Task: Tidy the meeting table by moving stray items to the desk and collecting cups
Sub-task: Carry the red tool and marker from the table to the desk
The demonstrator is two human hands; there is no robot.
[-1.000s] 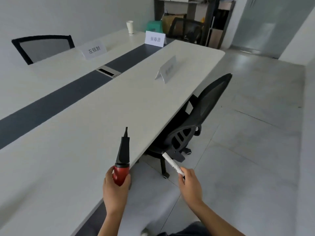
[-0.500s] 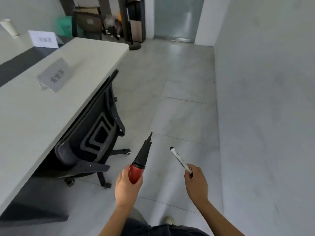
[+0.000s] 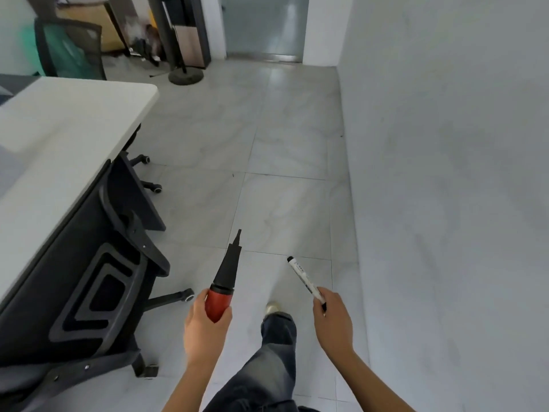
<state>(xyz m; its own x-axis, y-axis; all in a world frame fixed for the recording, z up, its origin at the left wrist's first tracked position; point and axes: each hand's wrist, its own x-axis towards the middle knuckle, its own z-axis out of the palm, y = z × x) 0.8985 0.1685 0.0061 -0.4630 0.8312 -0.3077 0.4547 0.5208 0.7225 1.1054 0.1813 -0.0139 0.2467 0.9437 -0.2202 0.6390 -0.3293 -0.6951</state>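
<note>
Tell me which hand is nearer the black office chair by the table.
Left. The left hand, gripping the red-and-black pump, is just right of the office chair; the right hand, holding the marker, is farther right, toward the wall.

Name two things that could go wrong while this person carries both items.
The marker is held only at its end by the right hand, so it may slip. The chair castor juts toward the stepping foot; with the left hand gripping the red pump, a stumble seems possible.
</note>
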